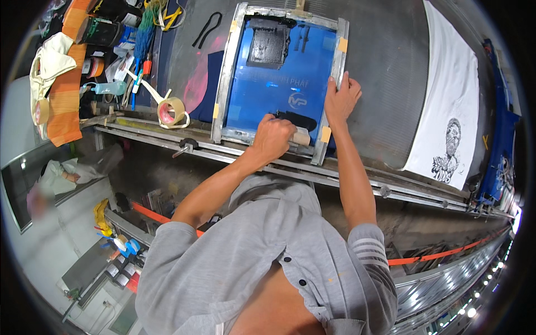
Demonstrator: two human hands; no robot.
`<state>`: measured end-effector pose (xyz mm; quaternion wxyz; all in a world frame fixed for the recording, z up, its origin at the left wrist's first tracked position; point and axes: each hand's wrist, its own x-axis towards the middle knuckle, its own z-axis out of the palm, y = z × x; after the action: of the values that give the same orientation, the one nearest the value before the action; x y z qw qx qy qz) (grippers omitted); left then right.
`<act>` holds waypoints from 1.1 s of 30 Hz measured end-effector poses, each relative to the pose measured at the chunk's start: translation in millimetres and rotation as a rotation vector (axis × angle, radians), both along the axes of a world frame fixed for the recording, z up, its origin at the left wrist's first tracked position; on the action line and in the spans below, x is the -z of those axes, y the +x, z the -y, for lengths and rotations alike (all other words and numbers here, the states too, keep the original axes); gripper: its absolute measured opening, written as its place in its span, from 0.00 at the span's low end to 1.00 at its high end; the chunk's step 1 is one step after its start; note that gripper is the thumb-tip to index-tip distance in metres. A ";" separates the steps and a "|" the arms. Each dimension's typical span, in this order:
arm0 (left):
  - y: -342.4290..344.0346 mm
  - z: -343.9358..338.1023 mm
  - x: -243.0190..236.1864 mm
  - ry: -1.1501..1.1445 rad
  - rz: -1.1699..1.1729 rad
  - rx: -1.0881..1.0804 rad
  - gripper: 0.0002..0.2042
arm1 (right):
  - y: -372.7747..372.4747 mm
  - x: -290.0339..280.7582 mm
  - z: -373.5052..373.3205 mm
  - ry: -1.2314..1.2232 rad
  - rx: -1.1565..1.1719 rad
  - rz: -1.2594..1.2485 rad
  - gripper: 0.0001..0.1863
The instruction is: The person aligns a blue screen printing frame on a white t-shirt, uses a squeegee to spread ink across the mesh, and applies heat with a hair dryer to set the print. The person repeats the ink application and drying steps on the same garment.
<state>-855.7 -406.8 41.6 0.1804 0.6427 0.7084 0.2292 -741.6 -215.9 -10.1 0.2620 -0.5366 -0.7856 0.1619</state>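
Note:
A screen-printing frame with silver edges and a blue mesh lies on the grey table before me. My left hand is closed around a squeegee at the frame's near end; its handle looks pale, and black ink lies just beyond it. At the far left of the mesh sits a thick black patch of ink, with thin dark streaks beside it. My right hand grips the frame's right side, fingers and thumb over the edge. Dark blue fabric shows beside the frame's left edge.
A white printed shirt is spread on the table to the right. Leftward are a tape roll, ink tubs, and an orange strip. A metal rail runs along the table's near edge. A black loop lies behind.

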 end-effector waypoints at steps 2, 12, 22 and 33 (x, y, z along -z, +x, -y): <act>-10.8 -17.5 -1.4 -0.047 -0.004 -0.057 0.06 | 5.8 -41.3 1.9 -0.210 -0.288 -0.052 0.28; -63.1 -92.4 -5.8 0.054 -0.049 -0.067 0.02 | -13.0 -67.5 -7.7 -0.006 -0.756 0.298 0.09; -13.1 -16.0 6.6 0.205 -0.025 -0.138 0.06 | 28.4 -53.4 85.6 -0.049 -0.703 0.167 0.20; -64.7 -84.3 4.7 0.049 -0.027 -0.062 0.06 | -11.5 -53.4 8.3 -0.040 -0.703 0.172 0.15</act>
<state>-920.4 -322.4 36.9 0.1476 0.6279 0.7244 0.2433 -753.1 -224.2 43.3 0.1128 -0.2506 -0.9379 0.2118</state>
